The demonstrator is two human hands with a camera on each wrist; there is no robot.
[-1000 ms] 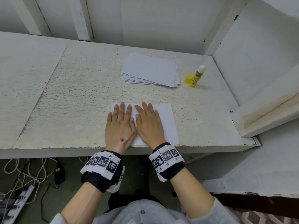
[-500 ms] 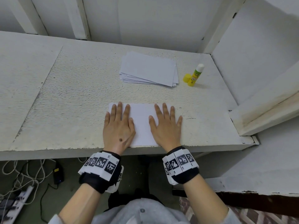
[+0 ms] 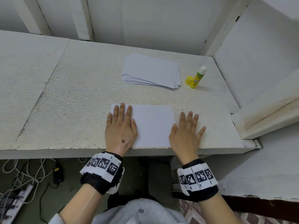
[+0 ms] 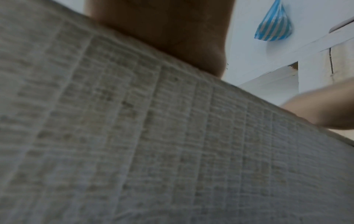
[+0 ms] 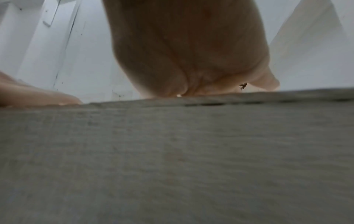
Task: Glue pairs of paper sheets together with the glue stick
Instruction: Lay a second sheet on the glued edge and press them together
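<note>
here, left hand (image 3: 120, 131) flat on paper (image 3: 153, 125), right hand (image 3: 186, 133) flat beside; glue stick (image 3: 198, 77) label unreadable.

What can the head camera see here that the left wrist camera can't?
Only the head view shows the sheet under the left hand, the paper stack, the uncapped glue stick and its cap. Only the left wrist view shows a blue striped bag hanging on the wall. Both show the white table and the right hand.
</note>
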